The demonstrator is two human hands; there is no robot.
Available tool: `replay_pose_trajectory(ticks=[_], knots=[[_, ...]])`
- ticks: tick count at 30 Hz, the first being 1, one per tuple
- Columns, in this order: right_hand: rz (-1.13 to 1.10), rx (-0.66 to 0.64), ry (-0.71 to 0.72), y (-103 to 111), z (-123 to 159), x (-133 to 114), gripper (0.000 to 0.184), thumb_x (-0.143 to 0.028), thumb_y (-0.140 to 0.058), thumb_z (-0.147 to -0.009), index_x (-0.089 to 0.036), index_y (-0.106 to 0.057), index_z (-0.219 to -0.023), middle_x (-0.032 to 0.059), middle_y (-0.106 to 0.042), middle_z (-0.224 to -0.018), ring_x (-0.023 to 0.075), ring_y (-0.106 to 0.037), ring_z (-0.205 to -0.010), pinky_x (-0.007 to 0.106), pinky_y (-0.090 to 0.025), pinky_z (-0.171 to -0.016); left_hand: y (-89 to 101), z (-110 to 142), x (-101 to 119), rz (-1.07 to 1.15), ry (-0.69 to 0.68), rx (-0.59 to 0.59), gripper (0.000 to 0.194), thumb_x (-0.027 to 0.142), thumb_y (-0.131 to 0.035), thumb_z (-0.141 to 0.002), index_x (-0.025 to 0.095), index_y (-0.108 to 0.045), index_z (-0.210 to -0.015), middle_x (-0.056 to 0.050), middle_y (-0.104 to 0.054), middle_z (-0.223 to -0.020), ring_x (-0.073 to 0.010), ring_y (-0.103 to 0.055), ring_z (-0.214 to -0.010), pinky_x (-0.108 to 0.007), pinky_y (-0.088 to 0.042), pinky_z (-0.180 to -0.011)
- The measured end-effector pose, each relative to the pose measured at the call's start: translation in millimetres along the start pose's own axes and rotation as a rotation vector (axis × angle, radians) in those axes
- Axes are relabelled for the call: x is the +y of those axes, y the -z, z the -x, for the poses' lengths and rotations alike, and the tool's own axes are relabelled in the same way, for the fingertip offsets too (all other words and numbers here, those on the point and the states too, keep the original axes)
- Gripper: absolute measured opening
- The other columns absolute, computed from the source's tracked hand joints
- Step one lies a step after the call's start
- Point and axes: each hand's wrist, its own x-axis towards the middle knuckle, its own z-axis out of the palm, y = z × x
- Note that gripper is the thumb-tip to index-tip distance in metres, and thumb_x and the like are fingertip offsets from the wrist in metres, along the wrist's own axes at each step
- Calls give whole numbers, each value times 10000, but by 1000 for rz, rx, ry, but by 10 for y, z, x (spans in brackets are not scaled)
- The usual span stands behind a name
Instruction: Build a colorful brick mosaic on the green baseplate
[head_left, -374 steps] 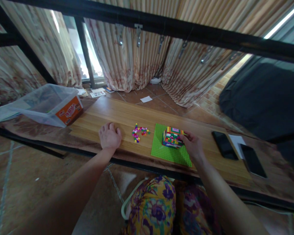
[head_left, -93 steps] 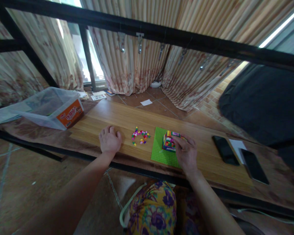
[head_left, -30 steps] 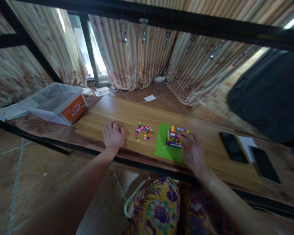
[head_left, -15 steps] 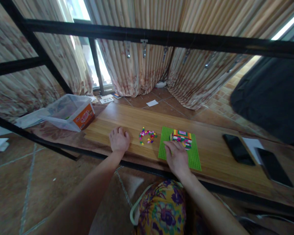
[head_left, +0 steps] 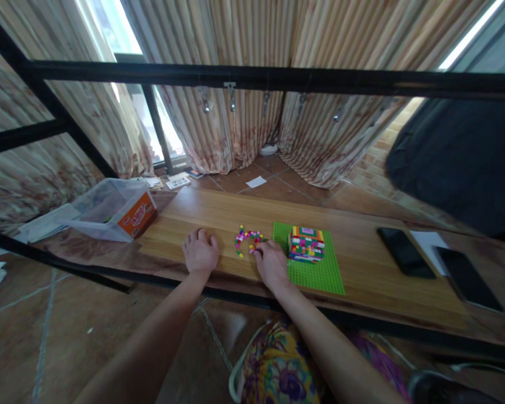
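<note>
My left hand [head_left: 200,251] lies palm down on the wooden board [head_left: 219,210], its thumb apart from the fingers and nothing in it. To its right, small loose toy bricks [head_left: 242,238] in several colours form a curved scatter. At the right end of that scatter is my right hand [head_left: 272,262], with thumb and fingers drawn together over the bricks; whether a brick is between them is hidden. A box-shaped build of multicoloured bricks [head_left: 306,245] stands on the green baseplate [head_left: 315,276], just right of this hand.
A clear plastic bin [head_left: 105,216] with an orange label stands past the board's left end. Two dark phones, one on the board [head_left: 405,252] and one beyond it [head_left: 467,278], lie at the right near white paper [head_left: 428,247]. A black metal rail [head_left: 252,76] crosses above.
My right hand has moved left from the brick build on the baseplate to the loose bricks, uncovering the build's front. My left hand stays resting on the board. The view has shifted slightly.
</note>
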Motion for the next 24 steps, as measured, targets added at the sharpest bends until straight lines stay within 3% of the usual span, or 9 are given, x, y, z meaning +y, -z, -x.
replay_pose_trajectory(ticks=[7,13,19,24], knots=[[-309,36,9,240,363,-28,181,-169,-532,-932,-201,-711,-944,64,-718,-914,197,-671,-824,311,-507,-790,-16,-16,-23,3,-10,13,393,303,-465,-929,98,-664,-1198,-201,-646,-1291,-363,-554,-1218,-489,-422,-1052],[-495,181,-140,573,709,261,245,-271,-531,-918,-207,-762,-965,88,-740,-955,211,-703,-872,325,-544,-777,20,-23,-4,20,-1,7,392,303,-455,-922,111,-667,-1190,-201,-644,-1289,-365,-554,-1218,-500,-424,-1042],[-536,328,-278,942,551,640,251,-354,-619,-851,-199,-765,-984,105,-783,-1004,256,-728,-920,399,-567,-841,34,-29,-2,21,-15,12,395,311,-445,-919,108,-667,-1175,-212,-641,-1292,-370,-552,-1223,-509,-420,-1060],[-325,299,-253,1120,253,743,205,-341,-629,-829,-193,-764,-877,82,-785,-865,241,-717,-769,367,-551,-748,33,-29,2,17,-5,-3,404,317,-446,-918,102,-658,-1187,-217,-636,-1299,-372,-548,-1231,-508,-418,-1063]])
